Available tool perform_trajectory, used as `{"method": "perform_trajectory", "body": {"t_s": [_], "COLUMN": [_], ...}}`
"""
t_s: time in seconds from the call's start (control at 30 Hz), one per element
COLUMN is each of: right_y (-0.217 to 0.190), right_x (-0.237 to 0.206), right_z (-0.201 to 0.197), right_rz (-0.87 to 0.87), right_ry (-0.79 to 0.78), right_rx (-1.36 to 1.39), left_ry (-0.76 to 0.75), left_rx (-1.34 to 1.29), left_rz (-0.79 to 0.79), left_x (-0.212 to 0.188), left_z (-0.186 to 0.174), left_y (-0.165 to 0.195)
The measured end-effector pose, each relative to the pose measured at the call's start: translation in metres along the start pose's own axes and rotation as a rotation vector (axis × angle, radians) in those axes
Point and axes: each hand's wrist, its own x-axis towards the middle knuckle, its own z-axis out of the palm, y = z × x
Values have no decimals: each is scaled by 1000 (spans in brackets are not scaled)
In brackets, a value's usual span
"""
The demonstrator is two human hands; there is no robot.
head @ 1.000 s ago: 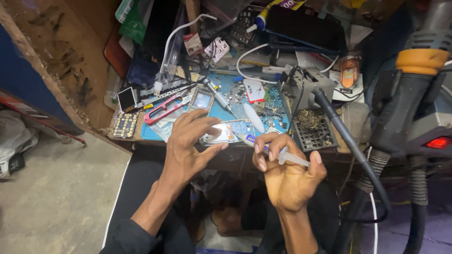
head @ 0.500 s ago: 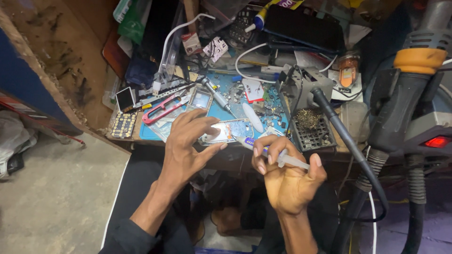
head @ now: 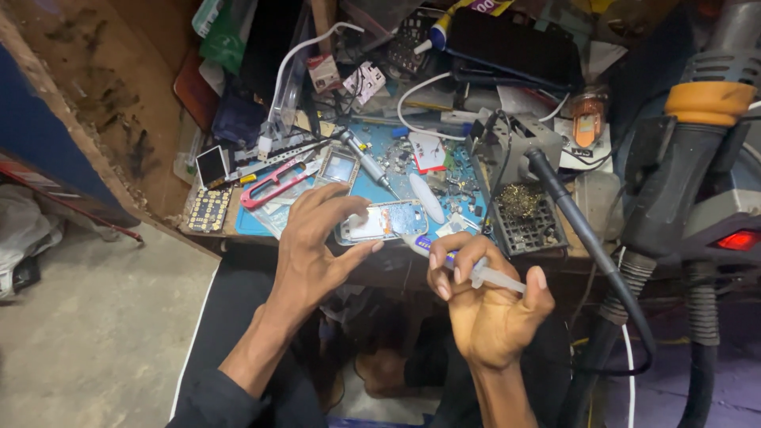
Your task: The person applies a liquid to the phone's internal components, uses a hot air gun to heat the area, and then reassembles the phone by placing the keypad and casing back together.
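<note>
My left hand [head: 317, 246] reaches over the front edge of the workbench, fingers spread, with thumb and fingertips touching an opened phone body [head: 380, 222] that lies on the blue work mat [head: 372, 186]. My right hand [head: 483, 297] is closed around a clear syringe [head: 468, 265] with a purple band; its tip points left toward the phone's lower right corner, and my thumb rests at the plunger end.
The bench holds a screwdriver [head: 365, 158], red-handled tool [head: 273, 186], white spudger [head: 426, 198], small circuit boards [head: 208, 210], cables and a brass-wool tip cleaner [head: 523, 210]. A black hose and hot-air handpiece [head: 690, 158] stand at the right. Bare floor lies at the left.
Both hands stay almost still. My left fingers have settled a little closer onto the phone body, and the view has shifted slightly.
</note>
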Motion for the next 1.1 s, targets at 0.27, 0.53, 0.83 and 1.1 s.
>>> {"method": "perform_trajectory", "body": {"t_s": [0.27, 0.53, 0.83, 1.1], "right_y": [-5, -8, -10, -2], "right_x": [-4, -4, -4, -5], "right_z": [4, 35, 53, 54], "right_rz": [-146, -167, -241, -269], "right_ry": [-34, -146, -257, -241], "right_rx": [-87, -462, -904, -707], "left_ry": [-27, 24, -110, -95], "left_rx": [-44, -219, -715, -886], "left_rz": [-51, 11, -482, -696], "left_x": [2, -1, -38, -17], "left_z": [-3, -11, -4, -8], "left_y": [4, 4, 52, 49]}}
